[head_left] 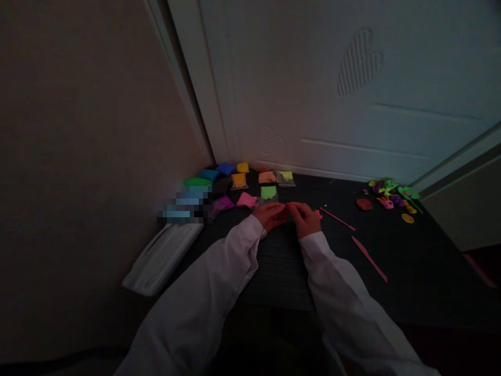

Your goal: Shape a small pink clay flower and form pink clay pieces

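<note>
My left hand (272, 215) and my right hand (306, 219) meet fingertip to fingertip above the dark table (279, 261). Both have their fingers pinched together; anything between them is too small and dim to make out. Just right of my right hand lies a small pink jagged piece (319, 214), partly hidden by it. A thin pink modelling stick (338, 219) and a pink plastic knife (369, 258) rest farther right. Behind my hands is an opened clear packet of light green clay (268, 192), beside a pink clay packet (247, 199).
More coloured clay packets (226, 169) line the back left. A white case (162, 258) lies at the left edge, near a blurred-out patch. At the back right are a reddish-brown lump (364, 204), a yellow disc (407, 218) and several small coloured clay shapes (398, 200). A white panel (313, 94) rises behind.
</note>
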Available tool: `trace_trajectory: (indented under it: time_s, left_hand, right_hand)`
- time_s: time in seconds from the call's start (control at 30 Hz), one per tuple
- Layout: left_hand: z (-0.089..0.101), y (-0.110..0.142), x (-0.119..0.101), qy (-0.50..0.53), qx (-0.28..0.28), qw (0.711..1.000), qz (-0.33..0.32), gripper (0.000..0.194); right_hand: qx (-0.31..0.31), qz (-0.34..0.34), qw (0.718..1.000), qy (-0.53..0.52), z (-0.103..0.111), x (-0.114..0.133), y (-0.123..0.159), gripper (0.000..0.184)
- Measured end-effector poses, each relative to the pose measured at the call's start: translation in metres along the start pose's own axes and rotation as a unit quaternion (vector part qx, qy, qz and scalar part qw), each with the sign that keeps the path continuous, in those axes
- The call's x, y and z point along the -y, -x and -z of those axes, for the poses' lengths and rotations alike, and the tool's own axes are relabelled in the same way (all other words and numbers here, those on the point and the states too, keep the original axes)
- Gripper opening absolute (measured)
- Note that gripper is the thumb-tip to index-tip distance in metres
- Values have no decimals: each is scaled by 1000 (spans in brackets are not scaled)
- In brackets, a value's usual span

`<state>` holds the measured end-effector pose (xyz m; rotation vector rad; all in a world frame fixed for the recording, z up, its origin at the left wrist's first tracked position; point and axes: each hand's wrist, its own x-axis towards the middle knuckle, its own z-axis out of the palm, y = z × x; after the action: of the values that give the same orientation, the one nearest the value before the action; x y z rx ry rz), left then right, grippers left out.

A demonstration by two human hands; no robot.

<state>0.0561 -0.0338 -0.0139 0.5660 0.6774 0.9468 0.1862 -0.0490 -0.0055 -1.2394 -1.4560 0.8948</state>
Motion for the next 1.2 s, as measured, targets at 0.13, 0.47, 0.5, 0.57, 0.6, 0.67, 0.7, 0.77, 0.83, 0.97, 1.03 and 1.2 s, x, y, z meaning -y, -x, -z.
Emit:
trace_trajectory:
  time_s: [0.13, 0.47, 0.5, 0.57, 0.6, 0.67, 0.7, 0.77, 0.83, 0.97, 1.03, 1.2]
  left_hand:
    - [3, -1, 2, 8, 0, 1000, -8, 9]
    - [1, 0, -2, -19, 6, 1000, 1, 14]
    - [1, 0, -2, -20, 7, 1000, 1, 14]
    - [1, 0, -3, -20, 7, 1000, 2, 14]
    - [1, 0, -3, -20, 6, 1000, 1, 14]
    - [1, 1, -3, -20, 4, 1000, 1, 14]
    - [2, 0, -3, -19, 2, 1000, -1, 13]
    - [3, 0, -3, -16, -2, 1000, -5, 12]
    - [5, -1, -4, -14, -6, 1000, -9, 12]
    - [8, -3, -6, -24, -15, 1000, -11, 14]
    - [8, -3, -7, -32, -14, 999, -10, 14]
    - [5, -2, -6, -31, -16, 999, -9, 12]
  right_hand:
    - [-15, -16, 1000, -8, -3, -3, 0, 21]
    - [-56, 6, 998, -25, -3, -2, -1, 26]
    - [-59, 5, 998, -24, -3, -2, -1, 27]
    - [-63, 3, 998, -22, -3, -1, 0, 31]
    - [-65, 2, 998, -21, -2, 0, 0, 33]
    - [-67, -1, 998, -19, -3, 0, 1, 34]
    - [-68, -2, 997, -20, -4, 0, 1, 33]
    - [-66, -2, 998, -24, -6, 0, 2, 28]
    - [-61, 3, 998, -31, -8, -1, 2, 23]
    - [-51, 22, 998, -37, -9, -2, 3, 22]
    - [-49, 30, 998, -31, -9, -2, 3, 25]
    - [-44, 51, 998, -4, -8, -5, 1, 26]
